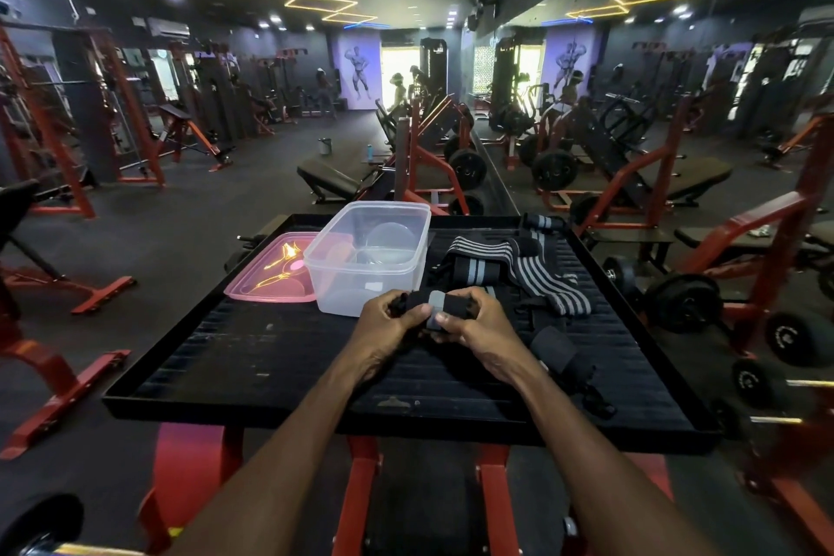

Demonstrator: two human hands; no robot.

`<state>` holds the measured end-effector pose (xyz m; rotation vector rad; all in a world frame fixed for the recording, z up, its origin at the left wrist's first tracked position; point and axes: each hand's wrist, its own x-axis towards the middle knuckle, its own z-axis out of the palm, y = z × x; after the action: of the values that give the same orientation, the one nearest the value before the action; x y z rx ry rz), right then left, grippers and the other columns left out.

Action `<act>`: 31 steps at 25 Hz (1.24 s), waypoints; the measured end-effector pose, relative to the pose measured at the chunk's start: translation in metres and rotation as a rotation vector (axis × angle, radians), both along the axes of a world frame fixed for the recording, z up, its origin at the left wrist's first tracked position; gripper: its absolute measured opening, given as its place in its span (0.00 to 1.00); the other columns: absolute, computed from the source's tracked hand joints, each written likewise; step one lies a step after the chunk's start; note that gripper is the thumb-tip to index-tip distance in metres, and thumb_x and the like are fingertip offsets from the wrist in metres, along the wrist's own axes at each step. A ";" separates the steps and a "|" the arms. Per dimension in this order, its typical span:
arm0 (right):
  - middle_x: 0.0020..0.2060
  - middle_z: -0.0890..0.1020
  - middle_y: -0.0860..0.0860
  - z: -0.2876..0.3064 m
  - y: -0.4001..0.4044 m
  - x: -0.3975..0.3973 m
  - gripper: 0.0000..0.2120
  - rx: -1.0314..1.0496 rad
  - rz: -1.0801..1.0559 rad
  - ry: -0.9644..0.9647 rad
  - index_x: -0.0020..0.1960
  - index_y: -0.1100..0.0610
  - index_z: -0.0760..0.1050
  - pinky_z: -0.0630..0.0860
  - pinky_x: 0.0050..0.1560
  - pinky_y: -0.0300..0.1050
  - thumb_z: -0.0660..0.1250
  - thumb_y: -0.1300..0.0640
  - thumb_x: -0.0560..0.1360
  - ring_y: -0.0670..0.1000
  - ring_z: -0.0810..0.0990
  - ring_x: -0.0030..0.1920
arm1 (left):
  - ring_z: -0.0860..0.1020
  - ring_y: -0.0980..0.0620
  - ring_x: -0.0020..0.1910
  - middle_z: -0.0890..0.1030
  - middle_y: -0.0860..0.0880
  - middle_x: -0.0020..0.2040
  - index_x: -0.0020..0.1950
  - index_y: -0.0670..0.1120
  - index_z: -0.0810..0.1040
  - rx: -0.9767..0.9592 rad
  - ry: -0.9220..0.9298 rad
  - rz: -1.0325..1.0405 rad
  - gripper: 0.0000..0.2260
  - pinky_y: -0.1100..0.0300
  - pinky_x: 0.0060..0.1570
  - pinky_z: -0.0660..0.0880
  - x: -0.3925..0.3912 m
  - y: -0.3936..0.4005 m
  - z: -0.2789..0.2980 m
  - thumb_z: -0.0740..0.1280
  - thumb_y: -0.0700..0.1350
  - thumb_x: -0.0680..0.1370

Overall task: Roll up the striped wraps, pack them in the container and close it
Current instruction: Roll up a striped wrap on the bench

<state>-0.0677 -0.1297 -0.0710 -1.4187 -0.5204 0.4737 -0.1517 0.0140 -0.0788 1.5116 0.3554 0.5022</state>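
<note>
A black wrap with a grey stripe [437,305] sits partly rolled between both hands above the black ribbed tray [271,357]. My left hand [389,323] grips its left end and my right hand [474,323] grips its right end, thumbs on top. Its loose tail runs back toward the heap of striped wraps [519,271] lying unrolled at the tray's far right. A clear plastic container [368,257] stands open just beyond my hands, with nothing inside. Its pink lid [273,269] lies flat to the left of it.
A small black rolled wrap [557,354] lies at the tray's right side, and another striped roll [544,222] rests on the far right rim. The tray stands on a red steel frame. Red gym machines, weight plates and dumbbells [686,300] surround it.
</note>
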 end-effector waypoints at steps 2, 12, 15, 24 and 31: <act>0.43 0.82 0.58 0.001 -0.001 -0.004 0.13 -0.045 0.052 -0.037 0.54 0.61 0.74 0.83 0.37 0.48 0.73 0.70 0.73 0.56 0.83 0.38 | 0.84 0.47 0.50 0.87 0.45 0.49 0.54 0.43 0.83 0.165 0.012 0.027 0.09 0.50 0.56 0.80 -0.002 0.001 0.000 0.75 0.38 0.74; 0.43 0.87 0.49 0.000 -0.019 -0.005 0.19 -0.430 -0.048 -0.386 0.53 0.51 0.81 0.83 0.48 0.51 0.77 0.45 0.65 0.50 0.85 0.41 | 0.83 0.48 0.49 0.85 0.44 0.51 0.55 0.47 0.82 0.261 0.037 -0.039 0.11 0.54 0.50 0.82 -0.003 -0.007 0.001 0.75 0.46 0.75; 0.55 0.82 0.48 0.008 -0.031 -0.008 0.25 -0.564 0.002 -0.545 0.64 0.49 0.76 0.76 0.54 0.43 0.74 0.44 0.69 0.49 0.80 0.55 | 0.83 0.49 0.54 0.84 0.47 0.53 0.56 0.51 0.80 0.266 0.036 -0.052 0.16 0.53 0.56 0.80 -0.003 -0.010 0.001 0.77 0.51 0.71; 0.58 0.81 0.54 0.047 -0.084 0.012 0.20 -1.016 -0.245 -0.866 0.59 0.53 0.78 0.74 0.62 0.57 0.69 0.43 0.73 0.60 0.77 0.62 | 0.82 0.51 0.53 0.81 0.48 0.58 0.62 0.50 0.72 0.296 0.121 -0.008 0.27 0.52 0.55 0.80 0.005 -0.034 0.014 0.81 0.47 0.68; 0.65 0.73 0.57 0.033 -0.104 0.019 0.31 -1.269 -0.026 -0.640 0.65 0.52 0.68 0.74 0.65 0.59 0.76 0.43 0.68 0.63 0.75 0.64 | 0.82 0.52 0.53 0.83 0.50 0.55 0.63 0.53 0.73 0.502 0.180 -0.075 0.25 0.52 0.57 0.80 -0.004 -0.045 0.021 0.79 0.50 0.70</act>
<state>-0.0492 -0.2338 -0.0377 -2.8390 -0.7468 0.3019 -0.1560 -0.0313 -0.0575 2.0576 0.3237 0.4132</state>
